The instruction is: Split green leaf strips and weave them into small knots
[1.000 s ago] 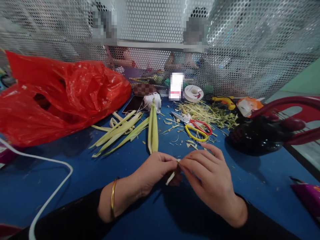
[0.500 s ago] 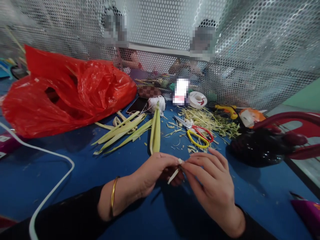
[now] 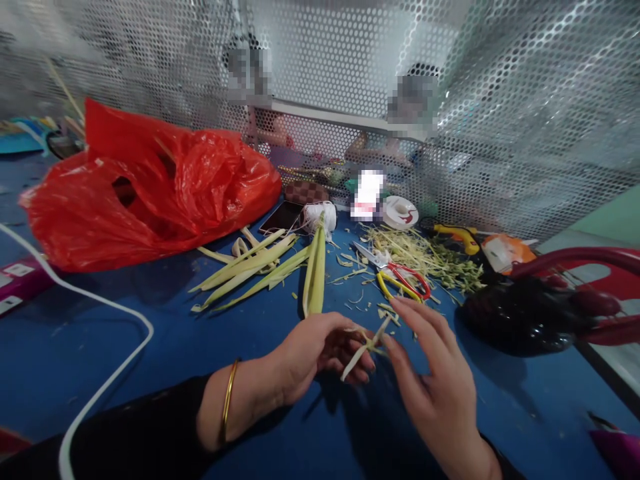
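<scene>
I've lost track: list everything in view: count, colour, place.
husk piece: one, pale, front centre
husk leaves: several, green, centre left
scissors: one, red-yellow, right
scraps: many, yellowish, right
spool: one, white, back
phone: one, black, back
pouch: one, brown, back
screen: one, white, back
reel: one, white, back
tool: one, yellow, right
packet: one, orange, right
bundle: one, black, right
strap: count unclear, maroon, right
bag: one, red, left
cable: one, white, left
clutter: uncountable, bluish, far left
packs: two, purple, edges
table: one, blue, below
mesh: one, silver, back
people: two, behind mesh
left hand: one, gold bracelet, front
right hand: one, black sleeve, front
</scene>
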A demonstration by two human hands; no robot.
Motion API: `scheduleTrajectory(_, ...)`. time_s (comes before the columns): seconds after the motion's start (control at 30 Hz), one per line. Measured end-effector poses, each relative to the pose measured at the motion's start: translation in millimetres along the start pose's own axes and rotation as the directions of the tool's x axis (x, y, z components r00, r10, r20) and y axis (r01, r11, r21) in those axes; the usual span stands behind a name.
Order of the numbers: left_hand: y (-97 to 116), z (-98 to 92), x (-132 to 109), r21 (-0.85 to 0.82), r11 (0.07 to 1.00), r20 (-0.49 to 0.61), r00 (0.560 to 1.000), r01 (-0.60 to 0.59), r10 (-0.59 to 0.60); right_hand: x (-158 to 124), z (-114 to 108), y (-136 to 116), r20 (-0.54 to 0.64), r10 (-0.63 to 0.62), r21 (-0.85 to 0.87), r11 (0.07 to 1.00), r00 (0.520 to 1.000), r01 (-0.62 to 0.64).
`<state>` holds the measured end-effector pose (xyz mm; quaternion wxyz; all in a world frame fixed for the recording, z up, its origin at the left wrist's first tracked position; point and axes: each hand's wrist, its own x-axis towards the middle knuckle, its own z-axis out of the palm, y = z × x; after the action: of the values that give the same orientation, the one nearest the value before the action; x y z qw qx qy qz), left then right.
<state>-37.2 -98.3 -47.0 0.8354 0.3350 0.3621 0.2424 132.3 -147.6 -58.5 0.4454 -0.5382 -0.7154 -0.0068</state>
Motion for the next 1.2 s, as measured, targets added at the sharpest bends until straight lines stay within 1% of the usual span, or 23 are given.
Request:
scheduleTrajectory(0.03, 1, 0.1, 0, -0.011, 1.000, -0.001, 1.000, 0.012, -0.012, 0, 1, 1, 0.019, 0.104, 0.062, 0.993, 0.994, -0.105)
scheduleTrajectory(0.07, 1, 0.2, 0, -0.008, 1.000, -0.004, 1.000, 0.024, -0.024, 1, 2, 3, 0.060, 0.210, 0.136, 0.967, 0.976, -0.217)
scheduleTrajectory(0.1, 1, 0.4, -1, 0.007, 0.999, -0.012, 0.999, 0.039, -0.039, 2, 3, 3, 0.121, 0.306, 0.212, 0.921, 0.944, -0.326)
scheduleTrajectory(0.13, 2, 0.5, -1, 0.024, 0.998, -0.020, 0.998, 0.056, -0.056, 4, 3, 4, 0.194, 0.385, 0.279, 0.860, 0.902, -0.427)
scheduleTrajectory(0.17, 2, 0.4, -1, 0.040, 0.997, -0.024, 0.997, 0.071, -0.070, 5, 3, 4, 0.268, 0.440, 0.333, 0.793, 0.857, -0.511)
scheduleTrajectory(0.23, 2, -0.3, -1, 0.051, 0.995, -0.021, 0.996, 0.084, -0.083, 8, 3, 4, 0.373, 0.493, 0.400, 0.679, 0.786, -0.616)
scheduleTrajectory(0.3, 2, -1.8, 0, 0.024, 0.997, -0.009, 0.997, 0.073, -0.073, 9, 2, 2, 0.390, 0.538, 0.446, 0.600, 0.747, -0.664)
scheduleTrajectory(0.37, 2, -3.3, 1, -0.042, 0.998, -0.011, 0.998, 0.056, -0.057, 11, 3, 1, 0.344, 0.615, 0.504, 0.516, 0.709, -0.693)
scheduleTrajectory(0.47, 2, -4.0, 3, -0.128, 0.992, -0.109, 0.994, 0.011, -0.025, 12, 5, 1, 0.292, 0.719, 0.617, 0.362, 0.630, -0.699)
scheduleTrajectory(0.5, 2, -3.7, 3, -0.123, 0.992, -0.142, 0.990, -0.009, -0.009, 12, 6, 0, 0.295, 0.735, 0.642, 0.321, 0.611, -0.696)
scheduleTrajectory(0.57, 1, -2.5, 3, -0.074, 0.996, -0.174, 0.984, -0.051, 0.037, 13, 7, 0, 0.308, 0.747, 0.665, 0.274, 0.589, -0.695)
scheduleTrajectory(0.67, 0, -0.3, 1, -0.016, 0.993, -0.164, 0.980, -0.117, 0.112, 13, 8, -1, 0.311, 0.754, 0.679, 0.250, 0.578, -0.691)
scheduleTrajectory(0.77, 0, 1.3, 0, 0.037, 0.984, -0.168, 0.970, -0.172, 0.176, 12, 9, -4, 0.313, 0.741, 0.675, 0.267, 0.594, -0.688)
scheduleTrajectory(0.87, -1, 1.5, 0, 0.091, 0.981, -0.175, 0.967, -0.171, 0.184, 10, 10, -8, 0.325, 0.694, 0.640, 0.338, 0.642, -0.690)
scheduleTrajectory(1.0, -5, -0.1, 3, 0.148, 0.974, -0.184, 0.963, -0.172, 0.198, 8, 8, -13, 0.375, 0.590, 0.576, 0.456, 0.715, -0.678)
scheduleTrajectory(1.13, -5, 0.9, 3, 0.092, 0.976, -0.210, 0.954, -0.198, 0.213, 8, 5, -11, 0.323, 0.563, 0.497, 0.583, 0.760, -0.643)
scheduleTrajectory(1.2, -4, 2.7, 1, 0.055, 0.981, -0.211, 0.958, -0.187, 0.195, 8, 5, -11, 0.319, 0.540, 0.474, 0.621, 0.779, -0.625)
